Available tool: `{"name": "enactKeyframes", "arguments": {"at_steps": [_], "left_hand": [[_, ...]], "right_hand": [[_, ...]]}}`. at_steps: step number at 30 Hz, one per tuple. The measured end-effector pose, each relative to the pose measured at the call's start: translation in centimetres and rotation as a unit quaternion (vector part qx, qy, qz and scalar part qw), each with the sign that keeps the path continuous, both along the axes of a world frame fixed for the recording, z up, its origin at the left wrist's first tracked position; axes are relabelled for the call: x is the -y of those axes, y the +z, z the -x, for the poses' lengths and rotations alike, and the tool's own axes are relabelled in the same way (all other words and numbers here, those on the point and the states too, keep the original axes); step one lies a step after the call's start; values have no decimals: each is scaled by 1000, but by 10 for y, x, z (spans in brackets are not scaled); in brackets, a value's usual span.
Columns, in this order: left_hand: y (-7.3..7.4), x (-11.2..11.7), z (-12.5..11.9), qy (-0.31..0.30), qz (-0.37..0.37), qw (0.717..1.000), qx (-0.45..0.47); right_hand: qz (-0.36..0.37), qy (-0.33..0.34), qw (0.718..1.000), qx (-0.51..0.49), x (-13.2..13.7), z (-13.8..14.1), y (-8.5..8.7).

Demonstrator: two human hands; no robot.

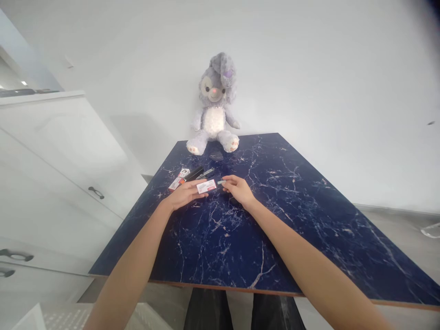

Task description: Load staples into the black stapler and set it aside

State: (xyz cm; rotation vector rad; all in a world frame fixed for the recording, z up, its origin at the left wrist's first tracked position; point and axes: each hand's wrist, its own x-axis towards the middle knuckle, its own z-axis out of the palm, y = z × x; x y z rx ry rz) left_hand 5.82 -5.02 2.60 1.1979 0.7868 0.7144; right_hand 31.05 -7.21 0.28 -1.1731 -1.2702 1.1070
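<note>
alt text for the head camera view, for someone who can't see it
A person's left hand holds a white and red box while the right hand pinches a small pale piece beside it, over a blue marbled table. A grey plush toy sits at the far edge.

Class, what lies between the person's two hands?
Left hand to right hand: a red-and-white box, then a small pale piece, in the head view.

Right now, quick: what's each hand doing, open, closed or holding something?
Left hand: closed around a small white-and-red box.
Right hand: closed, pinching a small pale piece near the box's end; too small to identify.
</note>
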Motion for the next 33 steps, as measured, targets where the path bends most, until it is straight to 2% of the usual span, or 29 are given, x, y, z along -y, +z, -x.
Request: {"name": "enactKeyframes", "arguments": {"at_steps": [5,8,11,14,18,26,33], "left_hand": [[-3,-2,-2,22,-24,999,-41],[-2,0,-3,7,-39,998,-48],[0,3,-4,-15,-35,998,-50],[0,3,-5,-27,-32,998,-38],[-5,1,-5,-20,-29,999,-14],[-8,-1,-9,48,-25,998,17],[-5,3,-8,-15,-33,999,-4]], "right_hand": [[-31,-43,998,44,0,2,-4],[-50,-66,989,125,7,5,4],[-68,-51,981,175,14,8,14],[-65,-30,980,184,15,9,17],[-64,-9,981,181,9,6,12],[-33,-51,988,143,5,5,10],[-85,-3,980,180,10,6,12]]}}
